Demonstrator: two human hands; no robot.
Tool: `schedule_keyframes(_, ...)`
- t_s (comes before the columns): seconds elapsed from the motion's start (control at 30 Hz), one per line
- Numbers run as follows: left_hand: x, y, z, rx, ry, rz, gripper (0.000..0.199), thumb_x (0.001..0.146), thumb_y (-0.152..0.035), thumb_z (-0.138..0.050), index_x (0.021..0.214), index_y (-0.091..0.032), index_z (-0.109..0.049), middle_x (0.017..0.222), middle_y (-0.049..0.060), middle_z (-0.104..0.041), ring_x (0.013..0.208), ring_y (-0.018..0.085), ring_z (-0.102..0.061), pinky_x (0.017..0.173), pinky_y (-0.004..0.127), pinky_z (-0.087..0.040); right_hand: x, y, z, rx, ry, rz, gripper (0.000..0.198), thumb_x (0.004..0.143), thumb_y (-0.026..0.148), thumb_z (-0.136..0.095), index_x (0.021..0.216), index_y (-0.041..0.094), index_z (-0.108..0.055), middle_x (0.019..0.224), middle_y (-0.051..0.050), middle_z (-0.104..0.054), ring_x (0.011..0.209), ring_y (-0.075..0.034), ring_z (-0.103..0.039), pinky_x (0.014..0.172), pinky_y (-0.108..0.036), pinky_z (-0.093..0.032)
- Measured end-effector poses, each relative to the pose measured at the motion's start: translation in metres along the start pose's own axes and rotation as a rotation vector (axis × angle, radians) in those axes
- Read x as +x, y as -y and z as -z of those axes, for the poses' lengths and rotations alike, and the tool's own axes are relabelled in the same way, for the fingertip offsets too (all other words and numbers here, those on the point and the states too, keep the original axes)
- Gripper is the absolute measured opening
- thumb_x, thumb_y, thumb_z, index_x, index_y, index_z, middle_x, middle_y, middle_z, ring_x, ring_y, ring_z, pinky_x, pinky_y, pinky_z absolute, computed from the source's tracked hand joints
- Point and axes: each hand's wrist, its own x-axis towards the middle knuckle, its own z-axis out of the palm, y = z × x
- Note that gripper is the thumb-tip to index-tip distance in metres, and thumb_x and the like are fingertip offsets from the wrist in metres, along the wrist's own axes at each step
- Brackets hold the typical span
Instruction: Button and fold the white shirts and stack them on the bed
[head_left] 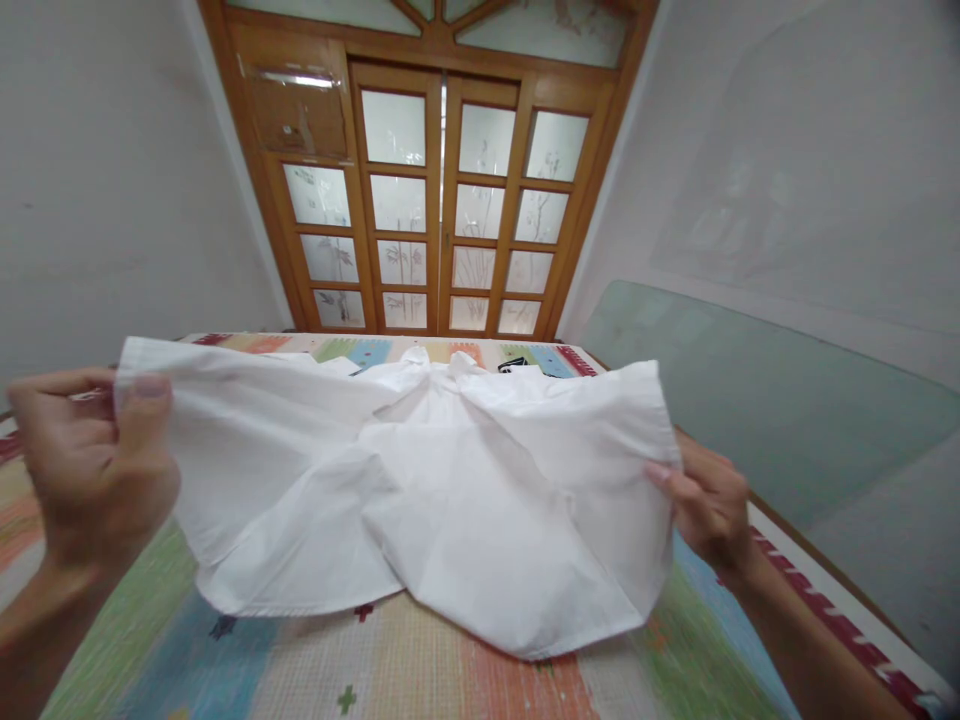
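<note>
A white shirt point(480, 500) is spread between my hands over the patterned bed cover, its two outer parts pulled out wide. My left hand point(101, 455) pinches its left end between thumb and fingers, raised above the cover. On the other side, my right hand point(709, 500) grips the right end, thumb on top. The near, curved edge of the shirt hangs low over the cover, with folds across the middle. Bunched cloth rises at its far side.
A colourful patterned cover point(330, 660) lies beneath the shirt. Beyond the shirt is a small dark item point(513, 366), partly hidden. A pale green panel point(765, 400) runs along the right wall. Wooden doors with glass panes point(442, 200) stand at the far end.
</note>
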Motion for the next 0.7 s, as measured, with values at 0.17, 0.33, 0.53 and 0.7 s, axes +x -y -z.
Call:
schedule_keyframes(0.17,-0.054,-0.028,-0.005,0.048,0.61,-0.409,0.016,0.09,-0.036,-0.052,0.095,-0.022,-0.05,0.075,-0.003,-0.059,0.064,0.011,-0.06,0.059,0.02,-0.052,-0.009,0.041,-0.041,0.103,0.792,0.374,0.034,0.087,0.014,-0.043,0.112,0.017,-0.065,0.128,-0.012,-0.062,0.118,-0.02,-0.058,0.096,-0.034,-0.048)
schedule_keyframes(0.33,-0.121,-0.011,-0.004,0.042,1.367,-0.943,0.04,0.091,-0.024,-0.05,0.131,-0.028,-0.05,0.127,0.002,-0.064,0.121,0.017,-0.057,0.111,0.034,-0.041,-0.045,0.044,-0.073,0.054,1.117,0.408,0.04,0.078,0.019,-0.053,0.117,0.017,-0.064,0.129,-0.012,-0.062,0.124,-0.024,-0.053,0.102,-0.04,-0.043)
schedule_keyframes(0.53,-0.144,0.035,0.035,0.284,1.203,-0.82,0.078,0.073,-0.012,-0.051,0.147,-0.028,-0.033,0.149,0.003,-0.044,0.141,0.025,-0.033,0.117,0.048,-0.029,-0.075,0.032,-0.051,-0.009,1.097,0.333,0.049,0.073,0.014,-0.053,0.122,0.019,-0.06,0.137,-0.012,-0.055,0.129,-0.027,-0.047,0.105,-0.043,-0.04)
schedule_keyframes(0.7,-0.151,0.081,0.056,0.418,0.766,-0.292,0.056,0.077,-0.025,-0.051,0.133,-0.024,-0.049,0.129,0.008,-0.062,0.117,0.026,-0.06,0.1,0.041,-0.049,-0.093,0.016,-0.035,-0.187,0.961,0.261,0.062,0.069,0.005,-0.049,0.129,0.02,-0.054,0.145,-0.011,-0.048,0.136,-0.028,-0.038,0.109,-0.049,-0.037)
